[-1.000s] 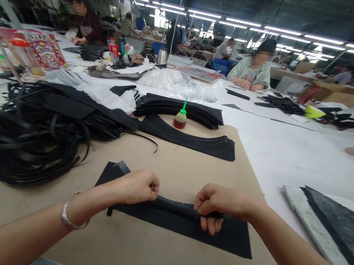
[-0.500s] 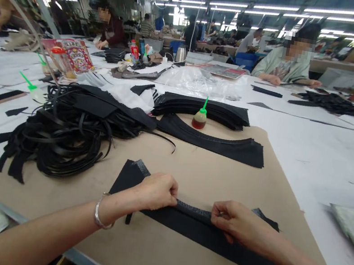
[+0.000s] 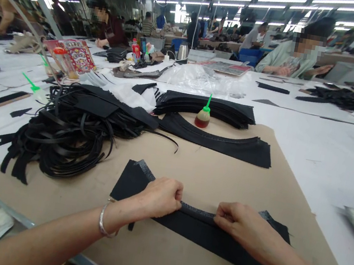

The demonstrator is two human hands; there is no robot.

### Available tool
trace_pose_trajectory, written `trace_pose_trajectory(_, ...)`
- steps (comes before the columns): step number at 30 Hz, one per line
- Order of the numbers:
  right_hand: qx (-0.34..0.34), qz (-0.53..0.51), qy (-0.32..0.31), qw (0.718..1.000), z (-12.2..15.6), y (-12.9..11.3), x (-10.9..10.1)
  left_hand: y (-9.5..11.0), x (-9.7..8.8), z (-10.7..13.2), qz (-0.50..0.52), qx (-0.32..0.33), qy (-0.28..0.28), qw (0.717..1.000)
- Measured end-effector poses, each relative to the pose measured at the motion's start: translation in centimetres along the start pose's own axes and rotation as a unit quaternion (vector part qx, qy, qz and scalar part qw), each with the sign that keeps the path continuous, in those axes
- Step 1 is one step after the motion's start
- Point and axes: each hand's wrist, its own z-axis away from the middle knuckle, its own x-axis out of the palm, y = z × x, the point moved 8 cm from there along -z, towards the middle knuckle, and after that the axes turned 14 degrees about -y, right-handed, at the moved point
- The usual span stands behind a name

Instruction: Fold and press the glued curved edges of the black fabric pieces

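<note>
Black strips lie in a loose tangled heap at the left of the brown cardboard sheet, partly spilling onto the white table. Behind the heap stands a colourful printed packet, and a green-tipped bottle lies on the table nearby. The left hand, a silver bangle at its wrist, is closed in a fist with the fingers pinched on the upper edge of a black fabric piece. That piece lies flat on the cardboard near the front edge, running across between both hands, with a grey textured band along its top. Farther back, near the middle, a small glue bottle with a green nozzle stands upright between two stacks of curved black pieces. The right hand rests on the same edge of the fabric piece, fingers curled and pinching the folded border, close to the left hand. Across the table at the far right, a person in a pale green top sits at work.
</note>
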Motion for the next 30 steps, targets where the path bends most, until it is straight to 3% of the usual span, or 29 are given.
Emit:
trace_pose_trajectory(19,-0.012,0.026,0.026,0.999,0.45,-0.51,-0.03,0.03,-0.09,0.21,0.001,0.0,0.017,1.0)
trace_pose_trajectory(30,0.025,0.031,0.023,0.999,0.27,-0.03,0.32,0.3,-0.12,0.35,0.0,0.002,0.015,1.0)
